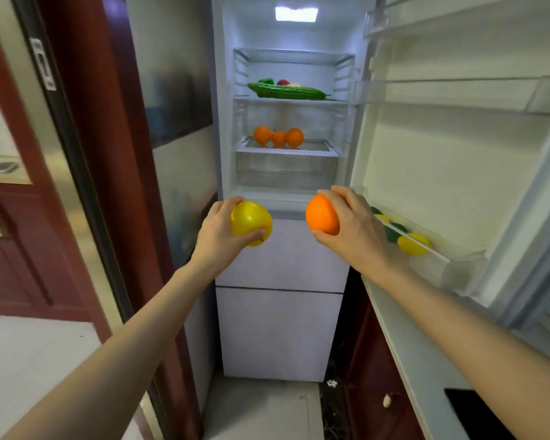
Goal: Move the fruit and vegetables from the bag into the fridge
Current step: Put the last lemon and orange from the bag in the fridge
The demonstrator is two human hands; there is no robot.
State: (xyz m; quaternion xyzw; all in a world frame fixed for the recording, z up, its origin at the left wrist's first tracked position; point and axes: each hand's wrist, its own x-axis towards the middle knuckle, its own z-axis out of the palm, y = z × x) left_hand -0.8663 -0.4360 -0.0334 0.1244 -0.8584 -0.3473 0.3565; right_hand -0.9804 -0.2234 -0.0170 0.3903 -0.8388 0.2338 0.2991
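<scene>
Reaching forward with both bare arms, we hold one fruit in each hand before the open fridge [294, 211]. Our left hand [219, 230] is curled around a yellow apple [251, 222], fingers over its top and thumb under it, a dark stem showing low on the fruit. Our right hand [351, 225] wraps an orange [321, 217] the same way, fingers above and thumb beneath. Both fruits hang level with the fridge's bottom sill, clear of it. Just right of the orange, the lowest door bin [442, 258] carries yellow fruit [413, 244] and dark green fruit [394, 231] lying side by side. Further in, above the clear drawer [286, 168], three oranges [278, 136] sit close together on the lower shelf. On the shelf above lies a long bumpy green gourd [286, 92], with a green pepper [265, 81], something red and something pale behind it. The interior lamp [296, 14] glows at the top. On the dark frame at far left a white label [43, 63] bears print too blurred for us to read. The bag is not in view.
</scene>
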